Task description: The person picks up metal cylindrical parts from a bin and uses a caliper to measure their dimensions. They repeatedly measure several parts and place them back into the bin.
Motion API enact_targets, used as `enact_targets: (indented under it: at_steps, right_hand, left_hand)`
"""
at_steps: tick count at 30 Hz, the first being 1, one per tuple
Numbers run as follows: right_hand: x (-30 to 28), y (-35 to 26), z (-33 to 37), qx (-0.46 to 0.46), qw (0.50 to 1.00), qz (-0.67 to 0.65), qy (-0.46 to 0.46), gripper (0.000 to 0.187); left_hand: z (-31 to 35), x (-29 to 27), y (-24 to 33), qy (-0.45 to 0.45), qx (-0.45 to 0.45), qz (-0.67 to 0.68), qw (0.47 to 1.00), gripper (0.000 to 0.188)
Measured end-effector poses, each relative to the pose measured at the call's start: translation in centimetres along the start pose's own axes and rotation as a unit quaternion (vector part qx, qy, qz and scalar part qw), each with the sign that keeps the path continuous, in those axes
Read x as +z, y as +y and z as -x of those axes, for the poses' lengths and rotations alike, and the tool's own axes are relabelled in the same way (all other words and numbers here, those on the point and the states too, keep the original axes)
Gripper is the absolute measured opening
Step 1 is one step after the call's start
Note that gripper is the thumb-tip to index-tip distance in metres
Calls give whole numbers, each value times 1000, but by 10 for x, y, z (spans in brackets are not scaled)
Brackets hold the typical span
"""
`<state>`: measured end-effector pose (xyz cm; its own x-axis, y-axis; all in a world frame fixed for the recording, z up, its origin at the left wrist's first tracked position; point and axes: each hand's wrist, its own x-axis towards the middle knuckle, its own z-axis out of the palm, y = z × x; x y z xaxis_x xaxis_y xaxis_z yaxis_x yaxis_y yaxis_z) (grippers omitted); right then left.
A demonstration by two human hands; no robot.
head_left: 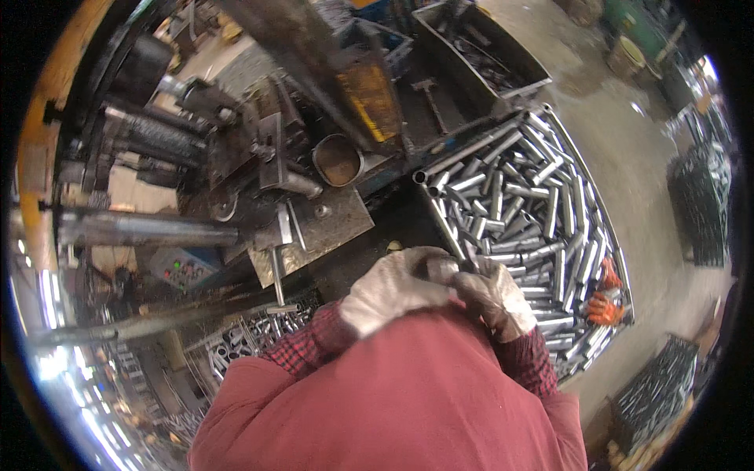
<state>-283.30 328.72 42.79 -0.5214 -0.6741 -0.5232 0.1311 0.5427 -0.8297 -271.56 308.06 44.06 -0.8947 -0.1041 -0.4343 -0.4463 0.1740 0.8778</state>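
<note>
Both of my hands wear whitish work gloves and meet close in front of my chest. My left hand (pixel 397 286) is closed around a short, shiny metal tube (pixel 442 268), its end showing between the gloves. My right hand (pixel 499 300) curls against the same spot, fingers bent around metal. Motion blur and the gloves hide the exact grip and whether there is more than one tube. Just beyond my right hand lies a large heap of cut metal tubes (pixel 542 212) in a metal-edged bin (pixel 601 204).
Orange gloves (pixel 605 306) rest on the heap's right side. To the left stands a machine with a metal plate (pixel 345 224), a T-handled rod (pixel 277 275), a round can (pixel 339 161) and a control box (pixel 182 268). Short pieces (pixel 243 341) fill a lower-left container. A metal bin (pixel 479 55) stands farther off.
</note>
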Motion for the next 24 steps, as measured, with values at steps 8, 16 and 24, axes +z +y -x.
enact_targets:
  at_steps: [8,16,24]
  right_hand:
    - [24,3,-10,20,986,-154,-53,37]
    - [66,-17,-53,-107,953,269,-91,48]
    - [76,4,-35,135,987,6,83,39]
  left_hand:
    - [10,12,-39,-22,-70,171,983,45]
    - [24,-3,-146,38,-14,-115,993,31]
    - [-9,-102,-243,208,-125,-139,960,26]
